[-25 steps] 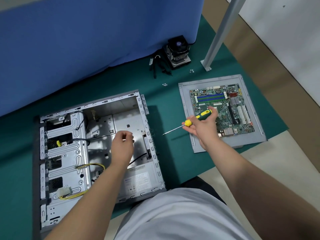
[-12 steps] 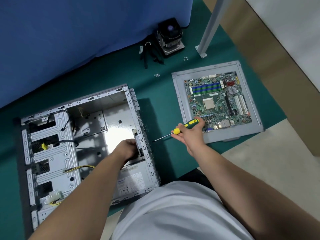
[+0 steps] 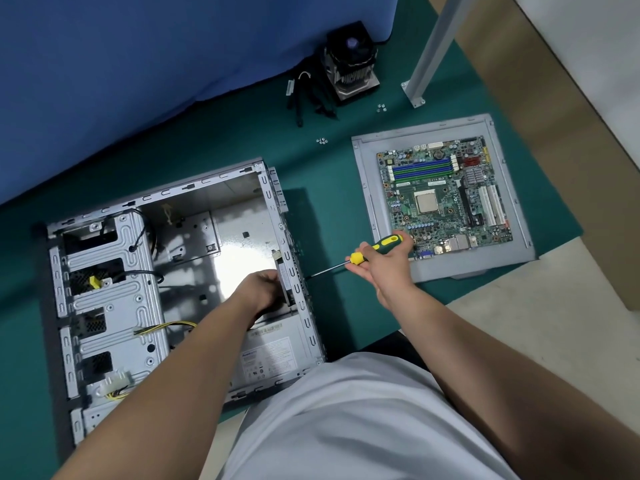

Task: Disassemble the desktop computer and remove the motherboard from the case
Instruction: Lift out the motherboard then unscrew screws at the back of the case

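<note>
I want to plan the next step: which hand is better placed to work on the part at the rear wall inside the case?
Probably left: the left hand already reaches inside the case at its rear wall, while the right hand holds the screwdriver outside.

A green mat (image 3: 214, 147) covers the pale floor (image 3: 540, 341); blue cloth (image 3: 138, 64) hangs behind, beside a grey metal post (image 3: 429, 46).

Green mobo (image 3: 446, 199), yellow/green screwdriver (image 3: 375, 249), grey case (image 3: 104, 306).
</note>
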Demonstrator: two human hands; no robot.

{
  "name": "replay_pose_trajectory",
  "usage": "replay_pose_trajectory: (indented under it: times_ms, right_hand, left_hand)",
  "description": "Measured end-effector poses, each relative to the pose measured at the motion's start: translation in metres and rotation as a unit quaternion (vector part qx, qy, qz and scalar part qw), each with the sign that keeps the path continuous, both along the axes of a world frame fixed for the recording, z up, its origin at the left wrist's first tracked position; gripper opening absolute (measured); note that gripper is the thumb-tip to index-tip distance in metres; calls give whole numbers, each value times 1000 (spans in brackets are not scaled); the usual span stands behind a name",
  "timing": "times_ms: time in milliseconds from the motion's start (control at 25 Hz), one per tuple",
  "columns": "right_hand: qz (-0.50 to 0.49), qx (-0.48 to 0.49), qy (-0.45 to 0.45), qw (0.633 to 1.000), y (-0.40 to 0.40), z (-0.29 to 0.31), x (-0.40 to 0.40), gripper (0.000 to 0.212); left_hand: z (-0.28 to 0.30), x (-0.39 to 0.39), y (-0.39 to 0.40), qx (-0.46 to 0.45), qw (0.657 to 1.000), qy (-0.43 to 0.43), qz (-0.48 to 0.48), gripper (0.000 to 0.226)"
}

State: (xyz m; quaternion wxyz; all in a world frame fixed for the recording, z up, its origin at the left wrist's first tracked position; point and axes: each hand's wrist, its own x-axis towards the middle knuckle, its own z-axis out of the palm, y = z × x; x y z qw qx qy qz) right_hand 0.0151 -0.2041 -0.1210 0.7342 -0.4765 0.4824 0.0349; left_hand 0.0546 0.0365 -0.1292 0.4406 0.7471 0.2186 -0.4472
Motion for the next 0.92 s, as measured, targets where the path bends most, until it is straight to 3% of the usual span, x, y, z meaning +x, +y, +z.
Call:
replay_pose_trajectory:
  times_ms: [240, 400, 520, 560, 640, 760, 800, 920]
  right_hand:
    - [-6, 0, 7, 1000, 1, 1, 0, 64]
    - [0, -2, 9, 1000, 0, 4, 0, 62]
    - [17, -35, 32, 999, -5, 8, 3, 48]
    - [31, -51, 47, 997, -9, 10, 5, 43]
    - [93, -104, 98, 985, -19, 12, 6, 54]
    - [238, -248, 170, 924, -38, 12, 4, 68]
    - [263, -264, 169, 913, -44, 11, 4, 63]
    - [287, -193, 123, 930, -57, 14, 11, 31]
  left_hand:
    - [-3, -2, 1, -28, 1000, -8, 10, 73]
    - [2, 0, 0, -8, 1000, -24, -17, 64]
    - [5, 0, -1, 4, 998, -36, -49, 60]
    - [5, 1, 0, 1, 998, -41, -46, 63]
    - [3, 1, 0, -5, 998, -44, -38, 62]
    - [-3, 0, 2, -38, 998, -41, 0, 76]
    - [-5, -1, 2, -51, 998, -47, 7, 81]
    - [-11, -1, 5, -71, 996, -58, 16, 85]
